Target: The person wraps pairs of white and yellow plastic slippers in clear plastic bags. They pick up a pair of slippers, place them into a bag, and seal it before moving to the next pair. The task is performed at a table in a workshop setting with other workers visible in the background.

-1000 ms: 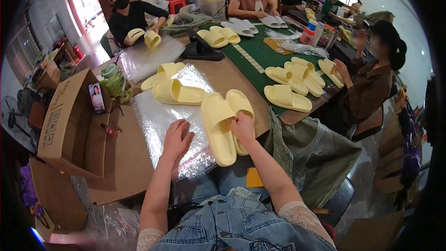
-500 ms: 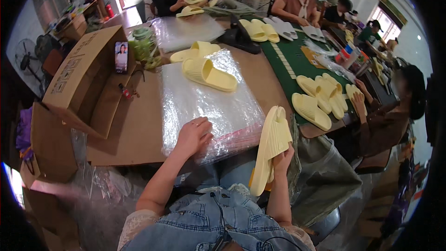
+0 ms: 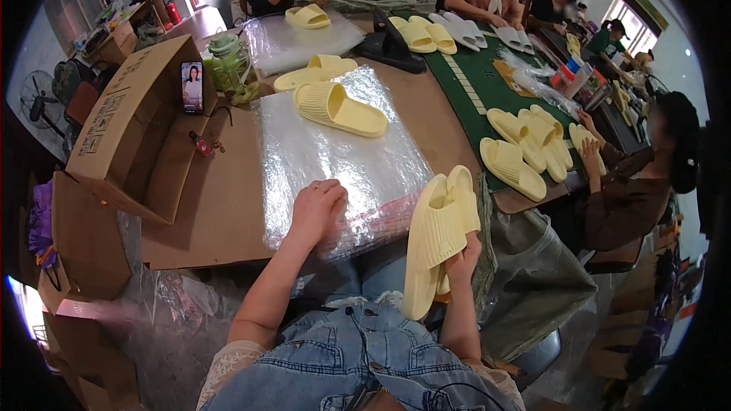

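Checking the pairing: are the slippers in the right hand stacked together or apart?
Stacked together: the right hand grips both yellow slippers pressed flat against each other, soles outward.

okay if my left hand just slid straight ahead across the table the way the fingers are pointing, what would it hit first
Probably the yellow slipper lying on the far part of the stack of clear plastic bags. Your left hand rests on the stack's near edge, fingers pointing away from you; only bare plastic lies between.

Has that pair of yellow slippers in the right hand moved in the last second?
Yes. The pair of slippers was lying on the table; now the right hand holds it off the near edge, upright.
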Available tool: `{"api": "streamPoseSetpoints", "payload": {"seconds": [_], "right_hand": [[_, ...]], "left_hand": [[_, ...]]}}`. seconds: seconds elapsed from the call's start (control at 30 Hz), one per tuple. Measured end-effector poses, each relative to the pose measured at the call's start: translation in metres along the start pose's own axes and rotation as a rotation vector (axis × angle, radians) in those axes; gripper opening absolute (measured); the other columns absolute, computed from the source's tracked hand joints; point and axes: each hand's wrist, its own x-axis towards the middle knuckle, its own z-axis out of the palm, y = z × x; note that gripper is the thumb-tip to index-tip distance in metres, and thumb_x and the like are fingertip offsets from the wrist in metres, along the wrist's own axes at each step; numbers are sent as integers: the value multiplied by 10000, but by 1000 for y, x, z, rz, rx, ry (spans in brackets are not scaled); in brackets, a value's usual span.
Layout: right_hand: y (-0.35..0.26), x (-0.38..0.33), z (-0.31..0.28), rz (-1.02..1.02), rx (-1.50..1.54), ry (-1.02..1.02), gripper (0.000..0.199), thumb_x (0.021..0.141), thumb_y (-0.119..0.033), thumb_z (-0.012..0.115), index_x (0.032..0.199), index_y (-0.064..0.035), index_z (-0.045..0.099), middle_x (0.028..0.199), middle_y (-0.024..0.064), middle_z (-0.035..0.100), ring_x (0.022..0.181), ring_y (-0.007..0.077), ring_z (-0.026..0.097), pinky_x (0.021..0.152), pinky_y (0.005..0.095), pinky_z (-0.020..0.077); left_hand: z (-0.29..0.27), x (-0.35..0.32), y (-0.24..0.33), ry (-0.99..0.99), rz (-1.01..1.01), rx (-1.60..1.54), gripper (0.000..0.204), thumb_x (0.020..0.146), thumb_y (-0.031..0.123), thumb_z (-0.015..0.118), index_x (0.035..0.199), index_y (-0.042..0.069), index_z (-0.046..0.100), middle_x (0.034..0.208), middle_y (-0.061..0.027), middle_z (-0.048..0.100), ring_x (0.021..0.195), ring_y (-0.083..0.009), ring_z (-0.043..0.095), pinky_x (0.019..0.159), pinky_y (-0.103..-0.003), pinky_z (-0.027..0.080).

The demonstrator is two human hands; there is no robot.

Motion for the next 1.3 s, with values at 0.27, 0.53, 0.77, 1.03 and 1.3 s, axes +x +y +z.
{"api": "streamPoseSetpoints", "payload": {"seconds": [0.27,0.53,0.77,1.03,1.3], "right_hand": [[-55,8,0,-50,-562,-432,241,840,-101,665,1039,33,681,902,213,703,882,363,704,768,401,548],[-68,22,33,-119,-841,-828,170,772,-148,621,761,19,594,750,229,632,734,431,631,690,520,491],[-50,32,59,-39,-919,-691,209,796,-171,608,782,36,585,759,260,632,753,450,631,709,538,493],[0,29,95,-118,-945,-577,201,810,-169,669,845,2,570,764,224,638,751,412,652,694,502,521],[-29,30,92,9,-950,-281,195,789,-149,703,812,1,582,732,234,609,707,416,642,648,494,500]], "left_hand": [[-6,11,7,45,-19,-4,88,842,158,711,907,102,728,890,-65,659,887,-283,636,760,-408,528],[-37,35,37,3,-19,-301,86,854,124,715,922,74,730,810,-93,632,758,-276,630,682,-372,508],[-55,16,73,-161,134,-376,110,872,170,680,940,90,708,888,-80,642,803,-295,652,707,-387,532],[-58,-14,114,-280,347,-507,137,874,140,707,993,72,692,921,-91,667,816,-296,672,704,-368,548],[-69,-23,115,-247,455,-472,145,824,122,751,966,114,727,865,-57,658,772,-255,663,652,-359,543]]}}
